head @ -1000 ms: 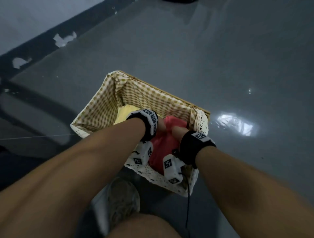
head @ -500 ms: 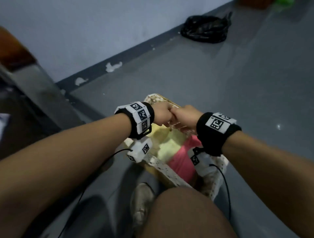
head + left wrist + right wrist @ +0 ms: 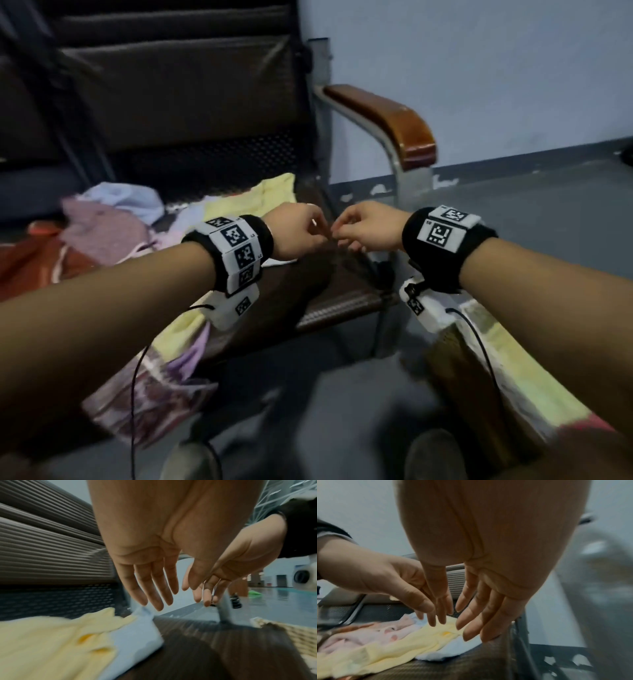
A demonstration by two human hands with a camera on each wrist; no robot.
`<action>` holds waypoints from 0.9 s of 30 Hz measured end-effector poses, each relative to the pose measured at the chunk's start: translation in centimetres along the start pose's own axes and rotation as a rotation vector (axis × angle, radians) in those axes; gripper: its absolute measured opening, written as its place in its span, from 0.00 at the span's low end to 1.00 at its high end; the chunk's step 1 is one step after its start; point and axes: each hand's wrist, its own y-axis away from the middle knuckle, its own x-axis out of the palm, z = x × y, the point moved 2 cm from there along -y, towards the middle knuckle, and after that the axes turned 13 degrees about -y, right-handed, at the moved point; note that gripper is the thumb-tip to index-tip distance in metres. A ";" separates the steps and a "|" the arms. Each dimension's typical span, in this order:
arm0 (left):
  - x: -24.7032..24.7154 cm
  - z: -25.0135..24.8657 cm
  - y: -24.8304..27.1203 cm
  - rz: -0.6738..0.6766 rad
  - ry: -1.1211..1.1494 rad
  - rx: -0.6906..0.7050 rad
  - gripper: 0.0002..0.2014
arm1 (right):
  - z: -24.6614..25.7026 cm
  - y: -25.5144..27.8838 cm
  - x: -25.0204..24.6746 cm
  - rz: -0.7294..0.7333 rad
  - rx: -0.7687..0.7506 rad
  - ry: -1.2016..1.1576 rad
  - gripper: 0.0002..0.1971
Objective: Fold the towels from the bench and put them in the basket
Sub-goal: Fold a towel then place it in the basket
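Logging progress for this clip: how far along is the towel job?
Done: the basket at lower right already holds a yellow and a red towel.
In hand: nothing. The left hand and right hand hover empty over the bench, fingers straight.
Left: a loose pile on the seat, with a yellow towel, a white one and pink ones, none folded.

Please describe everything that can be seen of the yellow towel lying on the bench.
The yellow towel is pale yellow, soft-looking cloth, unfolded and rumpled. It lies spread on the bench seat, and its near part hangs over the front edge. A small orange mark shows on it in the wrist views. It lies partly over a white towel, beside pink and lilac cloths. Neither the left hand nor the right hand touches it; both hang above it.
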 end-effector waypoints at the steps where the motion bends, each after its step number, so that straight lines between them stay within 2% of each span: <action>1: 0.5 2.4 0.8 0.012 -0.005 -0.050 0.14 | 0.9 -1.4 1.7 0.027 -0.018 0.042 0.05; 5: 3.1 10.4 3.6 0.089 -0.122 -0.205 0.21 | 3.1 -5.6 7.3 0.052 -0.088 0.250 0.11; 9: 5.1 16.0 5.4 0.145 -0.213 -0.311 0.29 | 3.0 -8.6 11.1 0.092 -0.085 0.429 0.22; 13: 6.4 18.6 5.7 0.152 -0.229 -0.374 0.21 | 2.8 -11.0 12.9 0.086 -0.076 0.498 0.26; 15: 6.5 18.7 5.4 0.073 -0.224 -0.377 0.12 | 3.0 -11.7 13.5 0.056 -0.092 0.501 0.26; 16: 6.5 18.6 5.2 0.033 -0.197 -0.376 0.08 | 3.1 -12.1 13.8 0.030 -0.100 0.494 0.28; 18: 6.3 18.2 4.8 -0.029 -0.084 -0.361 0.07 | 3.1 -12.6 14.1 -0.041 -0.097 0.461 0.33; 20: 5.3 17.9 4.7 -0.138 0.116 -0.384 0.08 | 3.1 -12.8 14.0 -0.108 -0.062 0.437 0.40; 22: 3.9 17.9 4.7 -0.231 0.389 -0.429 0.06 | 3.0 -12.9 13.7 -0.071 -0.030 0.503 0.42; 24: 2.8 17.7 5.1 -0.263 0.547 -0.437 0.07 | 2.8 -13.1 13.3 -0.022 0.008 0.541 0.35; 25: 2.5 17.7 5.3 -0.258 0.493 -0.427 0.07 | 2.8 -13.1 13.1 -0.044 0.029 0.512 0.27; 27: 2.5 17.3 5.7 -0.202 0.243 -0.393 0.07 | 3.0 -13.1 12.7 -0.127 0.019 0.418 0.14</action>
